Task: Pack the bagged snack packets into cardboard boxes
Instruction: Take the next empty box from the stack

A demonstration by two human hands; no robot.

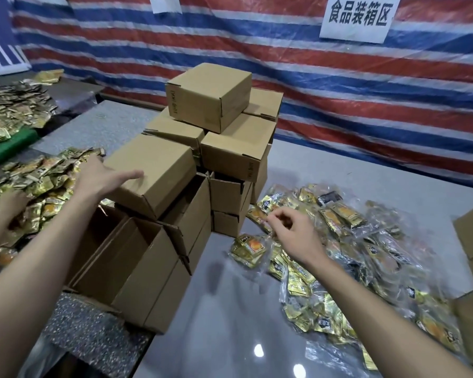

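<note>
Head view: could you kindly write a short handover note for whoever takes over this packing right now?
Left hand: on the tilted closed box, thumb across its top; grip unclear.
Right hand: fingers curled above the bagged packets; holding anything unclear.
Open boxes stand front left; other closed boxes are stacked behind.
Done: several boxes closed. Left: the pile of bags on the table needs packing.

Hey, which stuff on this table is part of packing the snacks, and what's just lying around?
For the job: bagged snack packets, open box, closed boxes.
Lying about: far loose-packet heap, striped tarp, wall sign.
</note>
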